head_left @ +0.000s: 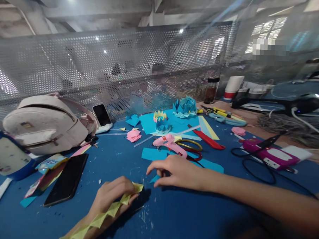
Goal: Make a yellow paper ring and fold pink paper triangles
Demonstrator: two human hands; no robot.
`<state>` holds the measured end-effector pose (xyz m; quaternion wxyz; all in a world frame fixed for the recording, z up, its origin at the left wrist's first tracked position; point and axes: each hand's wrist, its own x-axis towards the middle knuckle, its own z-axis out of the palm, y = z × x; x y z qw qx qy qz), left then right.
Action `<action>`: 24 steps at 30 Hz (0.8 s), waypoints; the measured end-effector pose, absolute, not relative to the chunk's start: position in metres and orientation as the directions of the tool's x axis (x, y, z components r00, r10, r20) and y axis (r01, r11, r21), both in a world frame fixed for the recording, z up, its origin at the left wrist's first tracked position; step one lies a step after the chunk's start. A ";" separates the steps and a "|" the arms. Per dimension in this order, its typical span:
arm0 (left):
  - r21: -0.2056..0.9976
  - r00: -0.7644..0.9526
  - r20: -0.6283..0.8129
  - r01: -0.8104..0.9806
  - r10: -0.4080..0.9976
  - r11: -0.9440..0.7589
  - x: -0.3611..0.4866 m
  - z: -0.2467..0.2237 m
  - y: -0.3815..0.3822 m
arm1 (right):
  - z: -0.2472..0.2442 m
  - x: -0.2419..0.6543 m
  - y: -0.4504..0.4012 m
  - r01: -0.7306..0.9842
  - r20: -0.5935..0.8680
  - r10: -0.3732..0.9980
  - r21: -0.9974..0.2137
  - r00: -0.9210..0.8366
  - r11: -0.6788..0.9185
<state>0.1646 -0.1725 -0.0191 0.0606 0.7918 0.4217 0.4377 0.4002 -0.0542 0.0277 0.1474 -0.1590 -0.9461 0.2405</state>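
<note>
My left hand (116, 193) is closed, pinching one end of a yellow folded-paper strip (113, 209) with a zigzag edge. The rest of the strip trails back along my wrist and forearm. To its right, my right hand (181, 171) is above the table with curved fingers and a gap between index finger and thumb. A small blue paper piece (154, 179) shows in that gap; whether the fingers touch it is unclear. Just beyond lie a pink glue gun (171, 144), a blue paper strip (154, 154) and scissors with yellow and red handles (191, 145).
A red utility knife (208, 138), blue paper flower (185, 106), yellow-and-blue paper ring (161, 123) and pink paper flower (133, 135) lie farther back. On the left are a phone (68, 179) and a pale backpack (48, 121). Right: purple power strip (271, 152) with black cable.
</note>
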 end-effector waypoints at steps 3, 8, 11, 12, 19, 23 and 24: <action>0.450 0.261 0.656 0.617 0.708 -0.645 0.162 -0.018 -0.171 | 0.034 0.417 -0.058 0.355 0.146 0.411 -0.303 -0.900 0.885; 0.497 0.238 0.646 0.591 0.725 -0.636 0.160 -0.017 -0.171 | 0.049 0.458 -0.046 0.541 0.141 0.595 -0.292 -0.791 0.788; 0.538 0.180 0.646 0.582 0.742 -0.610 0.162 -0.017 -0.171 | 0.049 0.471 -0.024 0.658 0.203 0.736 -0.340 -0.646 0.672; 0.547 0.163 0.649 0.578 0.743 -0.605 0.163 -0.017 -0.171 | 0.045 0.471 -0.016 0.656 0.226 0.746 -0.365 -0.626 0.661; 0.553 0.112 0.681 0.569 0.724 -0.608 0.164 -0.014 -0.170 | 0.007 0.437 0.023 0.633 0.218 0.788 -0.492 -0.575 0.598; 0.540 0.109 0.693 0.576 0.713 -0.613 0.165 -0.014 -0.171 | 0.008 0.427 0.010 0.557 0.265 0.794 -0.592 -0.547 0.582; 0.539 0.107 0.694 0.577 0.712 -0.613 0.165 -0.014 -0.171 | 0.011 0.427 0.005 0.529 0.263 0.792 -0.624 -0.551 0.575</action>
